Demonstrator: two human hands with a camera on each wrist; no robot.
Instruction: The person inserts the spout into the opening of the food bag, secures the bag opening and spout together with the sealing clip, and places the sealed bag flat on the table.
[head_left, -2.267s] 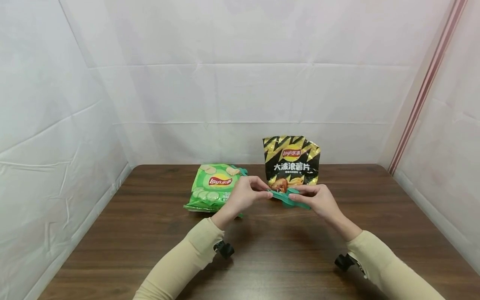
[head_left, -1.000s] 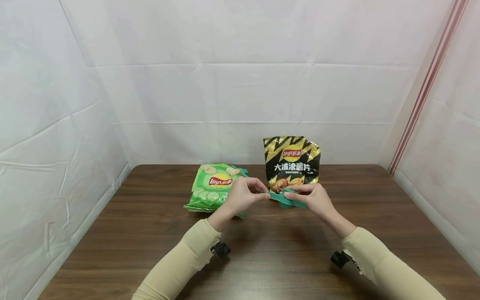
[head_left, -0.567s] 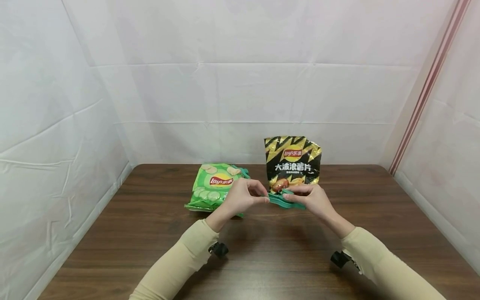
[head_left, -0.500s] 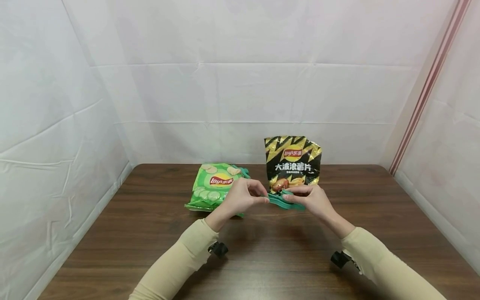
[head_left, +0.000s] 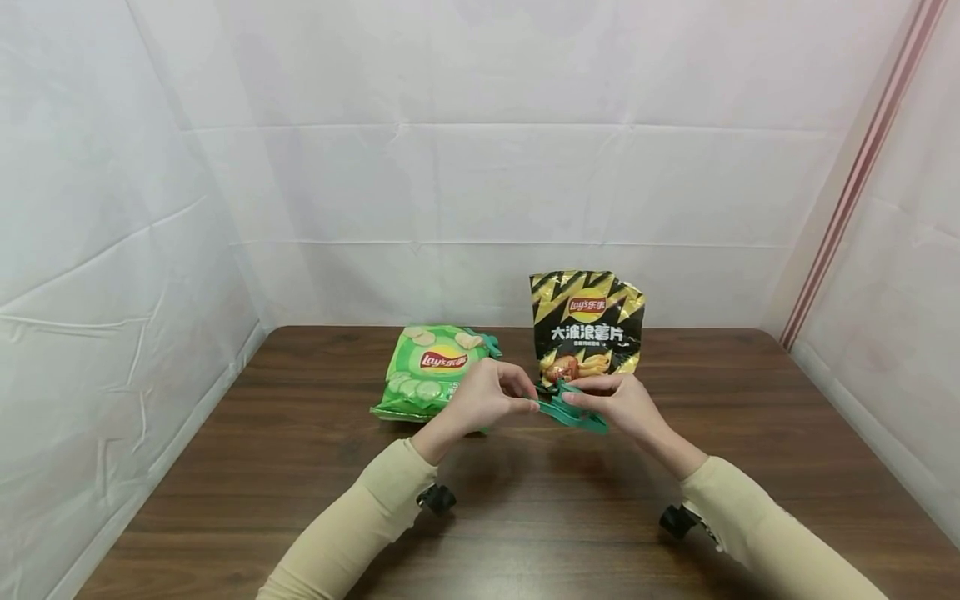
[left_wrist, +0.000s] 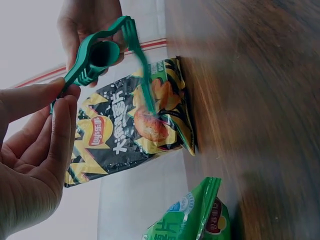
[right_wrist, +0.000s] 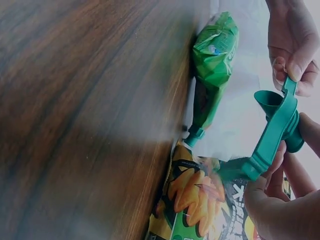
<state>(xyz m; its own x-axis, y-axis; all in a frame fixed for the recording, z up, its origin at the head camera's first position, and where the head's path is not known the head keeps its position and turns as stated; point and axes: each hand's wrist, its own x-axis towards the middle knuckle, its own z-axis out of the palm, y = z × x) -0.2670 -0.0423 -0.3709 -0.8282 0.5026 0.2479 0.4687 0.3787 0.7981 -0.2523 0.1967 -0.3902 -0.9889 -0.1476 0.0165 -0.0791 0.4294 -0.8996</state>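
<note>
Both hands hold a green plastic bag clip with a pouring spout [head_left: 581, 419] above the table, in front of a black-and-yellow chip bag [head_left: 588, 329]. My left hand [head_left: 483, 395] pinches one end between thumb and fingers. Near the spout, my right hand [head_left: 624, 406] grips the clip. In the left wrist view the clip [left_wrist: 82, 60] stands spread at its hinge, its loose arm hanging down and slightly blurred. The right wrist view shows the flared spout [right_wrist: 269, 101] between the hands. A green chip bag [head_left: 420, 375] lies behind my left hand, partly hidden by it.
The black-and-yellow bag stands upright near the back of the brown wooden table [head_left: 300, 467]. Another green clip [head_left: 489, 343] is at the green bag's far right corner. White sheeting [head_left: 480, 183] hangs behind the table and along both sides.
The clip has tilted and its arms have spread, one arm now hanging lower toward the table. My hands have shifted slightly left since the first frame. Both bags stay in place.
</note>
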